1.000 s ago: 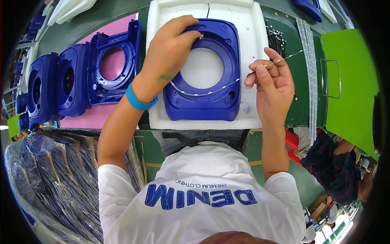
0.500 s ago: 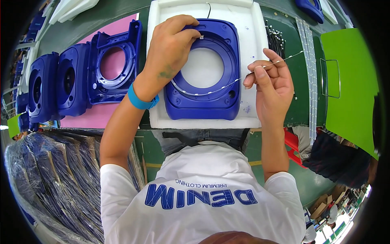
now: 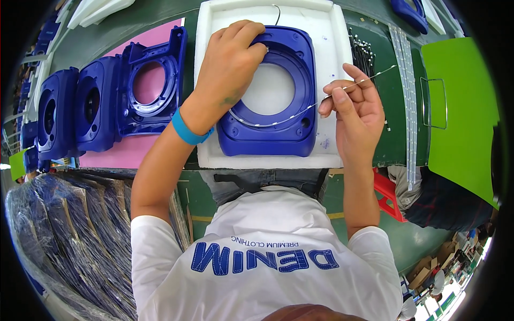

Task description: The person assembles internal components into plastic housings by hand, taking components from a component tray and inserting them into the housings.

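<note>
A blue plastic housing [image 3: 265, 140] with a large round hole lies on a white foam tray [image 3: 210, 155] in front of me. A thin LED strip [image 3: 274, 123] curves along the lower part of its ring and rises to the right. My right hand [image 3: 357, 115] pinches the strip between thumb and fingers, and its free end sticks out past them. Over the ring's upper left, my left hand [image 3: 230, 67] has its fingers bent together, gripping the strip against the rim; the exact contact is hidden beneath the hand. A dark wire [image 3: 277, 13] leaves the housing's top.
More blue housings [image 3: 152, 80] stand on a pink sheet [image 3: 112, 152] at left. To the right are a bundle of black wires [image 3: 361, 51], several long LED strips [image 3: 409, 107] and a green board [image 3: 463, 117]. Plastic-wrapped stock [image 3: 75, 235] sits at lower left.
My left hand has shifted slightly right and down along the ring, covering the small white piece at its fingertips. My right hand has moved slightly left, still pinching the strip.
</note>
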`<state>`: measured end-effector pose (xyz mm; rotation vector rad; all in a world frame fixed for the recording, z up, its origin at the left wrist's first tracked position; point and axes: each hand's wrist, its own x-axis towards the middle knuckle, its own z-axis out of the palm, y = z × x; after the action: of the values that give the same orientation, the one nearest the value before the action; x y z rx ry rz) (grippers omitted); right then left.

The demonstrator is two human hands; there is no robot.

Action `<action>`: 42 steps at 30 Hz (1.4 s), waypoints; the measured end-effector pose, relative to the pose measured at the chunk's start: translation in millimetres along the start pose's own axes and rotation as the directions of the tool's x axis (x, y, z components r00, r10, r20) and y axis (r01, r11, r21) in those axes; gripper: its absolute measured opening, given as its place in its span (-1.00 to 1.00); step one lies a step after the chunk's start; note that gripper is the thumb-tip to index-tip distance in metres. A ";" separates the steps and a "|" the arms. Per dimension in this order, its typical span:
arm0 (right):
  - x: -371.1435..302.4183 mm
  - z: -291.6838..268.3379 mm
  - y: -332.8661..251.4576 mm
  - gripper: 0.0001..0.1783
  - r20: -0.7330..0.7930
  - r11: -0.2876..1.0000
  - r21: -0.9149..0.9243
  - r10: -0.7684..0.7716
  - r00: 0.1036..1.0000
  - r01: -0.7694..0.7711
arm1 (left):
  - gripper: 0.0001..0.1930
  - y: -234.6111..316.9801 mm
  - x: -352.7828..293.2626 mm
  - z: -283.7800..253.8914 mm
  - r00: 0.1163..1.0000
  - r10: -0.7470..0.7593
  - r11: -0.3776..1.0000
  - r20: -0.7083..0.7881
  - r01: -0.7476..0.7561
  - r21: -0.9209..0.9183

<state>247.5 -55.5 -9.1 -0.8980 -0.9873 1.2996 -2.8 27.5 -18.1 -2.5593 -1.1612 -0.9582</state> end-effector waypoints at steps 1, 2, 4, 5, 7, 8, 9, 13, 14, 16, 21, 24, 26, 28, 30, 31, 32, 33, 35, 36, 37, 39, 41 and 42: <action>1.3 0.5 -2.0 -0.45 0.005 1.000 -0.013 0.003 1.000 -0.003 | -0.83 -5.4 -1.2 1.4 1.000 -0.001 0.999 0.008 0.002 -0.051; 3.9 0.0 -4.1 -0.45 0.007 1.000 -0.013 0.002 1.000 -0.001 | -0.83 -9.0 -2.4 0.9 1.000 -0.002 0.995 0.016 0.004 -0.103; 12.2 -4.2 -7.8 -0.39 0.062 0.987 -0.144 0.082 0.995 -0.073 | -0.83 -10.7 -3.6 -4.2 0.995 -0.095 0.967 0.022 0.098 -0.237; 16.9 -6.6 -9.3 -0.39 0.061 0.987 -0.144 0.080 0.995 -0.071 | -0.81 -10.3 -3.5 -6.4 0.981 -0.188 0.911 0.042 0.191 -0.366; 25.6 -8.0 -11.6 -0.33 0.138 0.962 -0.224 0.187 0.973 -0.153 | -0.74 -7.2 -0.2 -5.2 0.972 -0.235 0.907 -0.012 0.214 -0.364; 28.3 -5.6 -13.8 -0.33 0.141 0.962 -0.227 0.186 0.972 -0.151 | -0.70 -8.8 -0.5 1.9 0.961 -0.278 0.913 -0.002 0.263 -0.312; 31.3 -3.1 -16.6 -0.31 0.196 0.943 -0.281 0.237 0.952 -0.177 | -0.66 -7.7 1.3 5.2 0.947 -0.321 0.914 0.007 0.312 -0.258; 39.0 8.3 -16.9 -0.32 0.266 0.870 -0.455 0.336 0.904 -0.189 | -0.60 -5.4 1.0 -1.7 0.913 -0.390 0.873 0.117 0.408 -0.267; 40.6 8.3 -15.6 -0.32 0.271 0.870 -0.457 0.337 0.902 -0.188 | -0.60 -5.5 -0.6 -3.4 0.912 -0.394 0.872 0.114 0.410 -0.265; 44.1 4.6 -11.0 -0.36 0.320 0.834 -0.547 0.284 0.904 -0.069 | -0.59 -6.5 -2.2 -6.1 0.943 -0.328 0.889 0.056 0.328 -0.318; 43.8 11.4 -27.9 -0.47 0.341 0.553 -0.812 0.192 0.920 0.185 | -0.71 15.6 -34.5 -62.6 0.953 -0.303 0.939 -0.029 0.293 -0.180; 42.6 16.0 -24.3 -0.52 0.383 0.503 -0.826 0.167 0.909 0.255 | -0.78 25.5 -70.2 -70.3 0.965 -0.157 0.918 0.209 0.221 -0.328; 37.5 15.9 -20.3 -0.54 0.487 0.411 -0.803 0.037 0.873 0.431 | -0.77 36.0 -80.1 -60.6 0.988 -0.144 0.937 0.062 0.156 -0.311; 36.5 15.4 -19.8 -0.54 0.499 0.384 -0.806 0.030 0.866 0.452 | -0.79 35.3 -74.5 -63.8 0.987 -0.127 0.940 0.095 0.151 -0.307; 36.1 15.8 -19.2 -0.53 0.513 0.352 -0.807 0.020 0.858 0.475 | -0.80 31.5 -66.0 -64.6 0.987 -0.108 0.943 0.122 0.141 -0.303; 35.6 16.0 -17.4 -0.53 0.517 0.342 -0.804 -0.002 0.856 0.487 | -0.81 29.2 -60.1 -61.8 0.986 -0.131 0.948 0.107 0.156 -0.278; 35.3 16.0 -15.9 -0.52 0.521 0.331 -0.801 -0.024 0.853 0.498 | -0.81 26.9 -52.4 -58.4 0.984 -0.153 0.952 0.091 0.172 -0.254; 34.2 15.9 -12.6 -0.52 0.516 0.322 -0.807 -0.021 0.856 0.494 | -0.81 26.1 -39.3 -53.1 0.985 -0.151 0.950 0.087 0.169 -0.264; 33.2 18.4 -8.6 -0.53 0.512 0.315 -0.808 -0.042 0.858 0.498 | -0.88 26.5 -9.3 -43.4 0.971 -0.222 0.955 -0.094 0.197 -0.222; 33.4 19.1 -9.8 -0.53 0.523 0.307 -0.804 -0.041 0.851 0.509 | -0.88 17.9 -0.4 -32.5 0.968 -0.229 0.954 -0.107 0.201 -0.221; 32.4 19.8 -9.5 -0.54 0.532 0.288 -0.801 -0.062 0.845 0.525 | -0.88 7.1 7.6 -20.5 0.989 -0.130 0.974 -0.065 0.115 -0.197; 29.6 19.8 -8.1 -0.56 0.541 0.263 -0.798 -0.083 0.837 0.542 | -0.87 0.7 12.5 -12.2 0.999 -0.030 0.984 -0.025 0.025 -0.179; 26.5 18.6 -6.7 -0.60 0.515 0.188 -0.827 -0.125 0.848 0.530 | -0.89 0.3 18.0 -10.6 0.996 -0.005 0.990 0.087 0.017 -0.138; 25.4 18.7 -5.8 -0.60 0.512 0.186 -0.829 -0.125 0.850 0.527 | -0.89 -0.6 16.3 -8.6 0.996 -0.002 0.990 0.087 0.015 -0.141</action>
<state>232.2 -30.9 4.6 -1.2485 -2.2662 0.2732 0.6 34.5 -1.4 -2.7348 -1.1667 -0.9734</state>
